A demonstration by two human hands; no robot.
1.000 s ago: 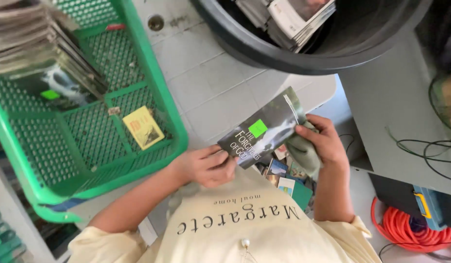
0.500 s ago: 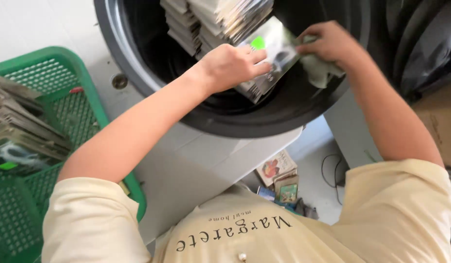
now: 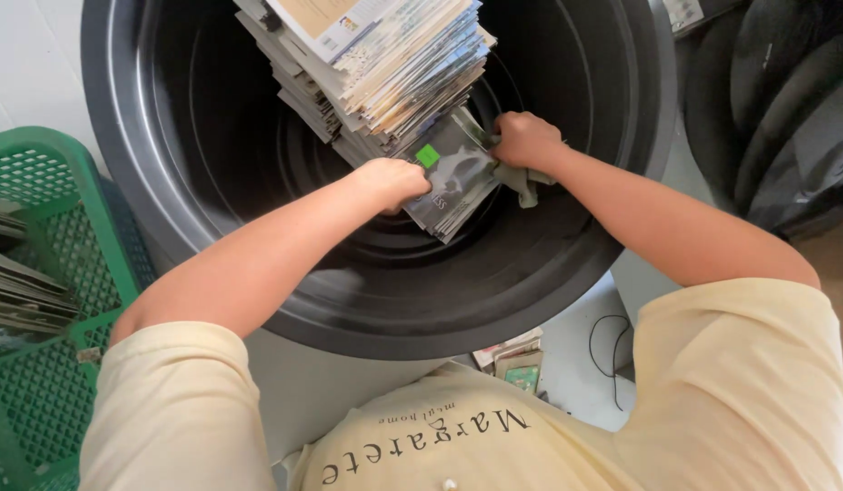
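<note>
Now your two hands are deep inside the big black tub (image 3: 567, 273) at the centre of the frame, where a second ago they held the dark booklet (image 3: 449, 177) up near your chest beside the green basket (image 3: 85, 218). Your left hand (image 3: 390, 182) grips the booklet's lower left edge, fingers closed on it. Your right hand (image 3: 523, 138) is closed around a pale cloth (image 3: 521, 182) and presses against the booklet's upper right corner. The booklet, with its small green sticker, now lies tilted on the low stack beside the tall pile of booklets (image 3: 394, 64) in the upper middle. So it looks all but placed, though both hands still touch it.
</note>
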